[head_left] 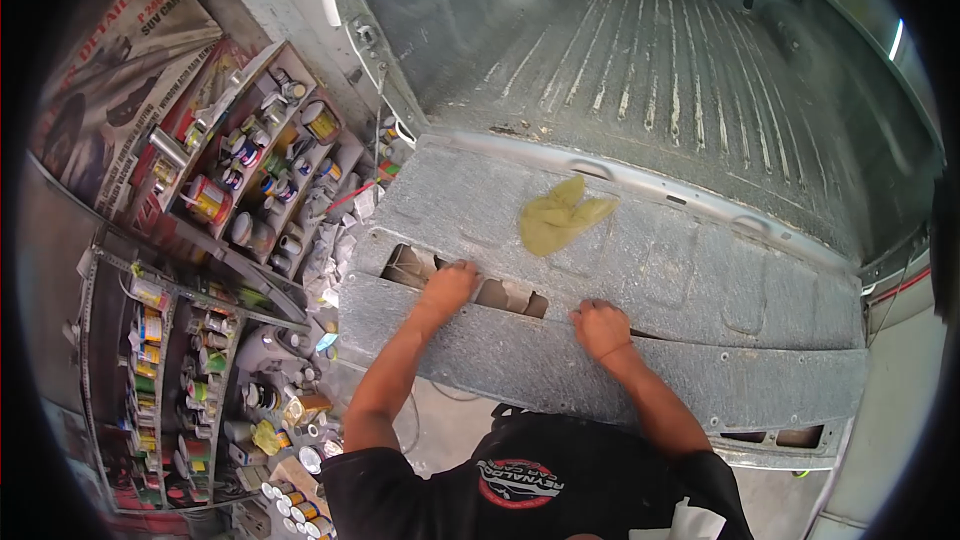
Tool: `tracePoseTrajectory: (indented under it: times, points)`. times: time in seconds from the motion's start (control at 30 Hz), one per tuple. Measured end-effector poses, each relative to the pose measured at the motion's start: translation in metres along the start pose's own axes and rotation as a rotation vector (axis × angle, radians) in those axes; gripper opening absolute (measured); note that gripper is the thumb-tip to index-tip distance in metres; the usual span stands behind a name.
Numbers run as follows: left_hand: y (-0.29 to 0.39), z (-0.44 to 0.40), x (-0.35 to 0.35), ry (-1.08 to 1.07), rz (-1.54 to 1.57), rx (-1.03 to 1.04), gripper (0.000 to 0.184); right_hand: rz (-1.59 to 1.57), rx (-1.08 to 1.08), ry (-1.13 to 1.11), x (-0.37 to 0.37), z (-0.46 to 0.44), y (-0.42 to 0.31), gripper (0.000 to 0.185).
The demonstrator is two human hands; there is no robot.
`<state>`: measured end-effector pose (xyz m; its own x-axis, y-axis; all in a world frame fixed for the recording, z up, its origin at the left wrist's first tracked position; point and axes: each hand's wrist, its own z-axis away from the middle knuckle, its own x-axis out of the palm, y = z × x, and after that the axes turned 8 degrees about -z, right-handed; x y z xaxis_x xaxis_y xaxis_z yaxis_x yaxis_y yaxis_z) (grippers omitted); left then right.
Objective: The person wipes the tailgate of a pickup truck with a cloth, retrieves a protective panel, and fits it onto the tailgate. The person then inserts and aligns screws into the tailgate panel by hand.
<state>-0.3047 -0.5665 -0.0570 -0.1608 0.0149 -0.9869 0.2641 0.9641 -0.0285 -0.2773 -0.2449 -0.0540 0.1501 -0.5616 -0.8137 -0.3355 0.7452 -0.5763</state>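
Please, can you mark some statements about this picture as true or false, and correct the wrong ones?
1. A yellowish cloth lies on the tailgate. True.
2. The left hand is holding the cloth. False: it is at the long opening, apart from the cloth.
3. The truck bed's floor is smooth. False: the floor has long ridges.
4. The person's shirt is black. True.
5. The right hand is inside the truck bed. False: the right hand is at the tailgate.
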Motion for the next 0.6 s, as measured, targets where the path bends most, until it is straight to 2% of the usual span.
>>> tracePoseTrajectory:
  times: [0.1, 0.33, 0.47, 0.53, 0.6]
  points:
    - [0.000, -0.007, 0.017, -0.031, -0.097, -0.058, 0.030, -0.022, -0.045, 0.024, 0.005, 0.002, 0.004, 0.020]
    - [0.019, -0.018, -0.006, -0.197, -0.210, -0.287, 0.043, -0.042, -0.142, -0.009, 0.010, -0.001, 0.008, 0.012]
    - [0.022, -0.009, -0.008, -0.068, -0.159, -0.302, 0.038, -0.150, -0.143, -0.001, -0.001, 0.002, 0.001, 0.010]
    - [0.025, -0.006, -0.008, 0.064, 0.029, -0.312, 0.030, -0.225, -0.139, 0.015, -0.003, 0.003, 0.001, 0.011]
    - [0.022, -0.004, -0.004, 0.053, 0.071, -0.312, 0.024, -0.251, -0.151, 0.011, 0.000, 0.005, 0.004, 0.011]
